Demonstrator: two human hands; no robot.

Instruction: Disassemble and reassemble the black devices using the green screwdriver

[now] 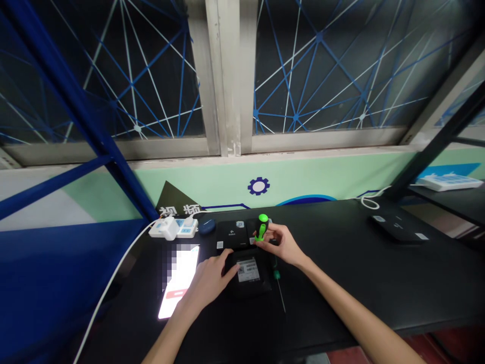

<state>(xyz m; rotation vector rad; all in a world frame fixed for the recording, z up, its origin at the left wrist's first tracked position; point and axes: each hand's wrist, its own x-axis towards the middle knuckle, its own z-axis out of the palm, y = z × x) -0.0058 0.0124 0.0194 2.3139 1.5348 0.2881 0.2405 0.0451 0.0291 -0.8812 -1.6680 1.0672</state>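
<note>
My right hand [279,243] is closed around a green and black screwdriver [261,228], held upright at the far right corner of a black box-shaped device [248,288]. The screwdriver's tip is hidden. A white label [248,270] with print covers part of the device's top. My left hand [215,273] rests on the device's left side, thumb and fingers apart. Just right of the device lies a second screwdriver [277,274], thin-shafted with a green and black handle. Behind the device sits a flat black case [231,234] with small stickers.
A lit phone [178,283] lies left of my left hand. Farther back are a white power strip [182,227] with plugs and a dark blue rounded object [206,226]. Another black case [397,229] lies on the black table [341,268] at right, near a white cable [369,201].
</note>
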